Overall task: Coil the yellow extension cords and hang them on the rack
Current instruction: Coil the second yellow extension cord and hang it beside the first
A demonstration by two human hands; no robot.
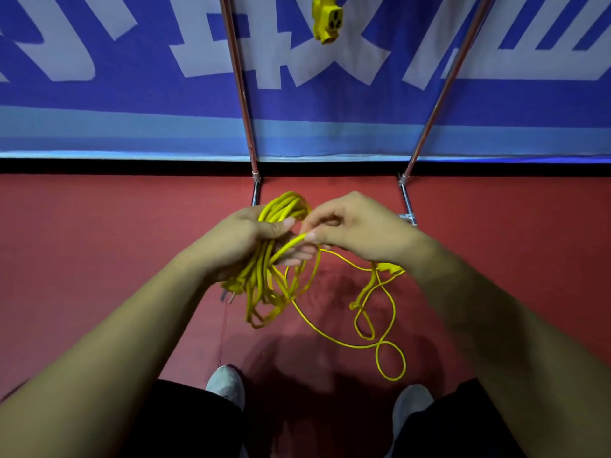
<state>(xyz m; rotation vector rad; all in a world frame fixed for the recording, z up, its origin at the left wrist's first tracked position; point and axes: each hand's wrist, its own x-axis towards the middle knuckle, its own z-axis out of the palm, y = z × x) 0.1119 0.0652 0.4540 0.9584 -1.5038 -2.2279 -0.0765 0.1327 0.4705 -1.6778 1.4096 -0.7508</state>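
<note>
Loose loops of the yellow cord (pixel 380 345) on the floor (pixel 99 276) cross each other just past the shoes (pixel 226 385) — pull the next turn in and they could snag into a knot. Left hand (pixel 244 242) grips the coiled bundle (pixel 261 292), right hand (pixel 357 229) right beside it pinches the free strand (pixel 291 244), with the rack (pixel 244 94) just beyond and a yellow outlet end (pixel 325 19) hanging up top.

Coil (pixel 261 279) hangs in the left grip (pixel 251 239), dead centre above the floor (pixel 99 242). The right grip (pixel 357 229) is just to its right, pinching the loose cord (pixel 380 345), which trails onto the floor ahead of the shoes (pixel 226 385). The rack (pixel 243 104) poles stand behind, against the banner (pixel 99 110). A socket end (pixel 325 19) hangs between them up top.
</note>
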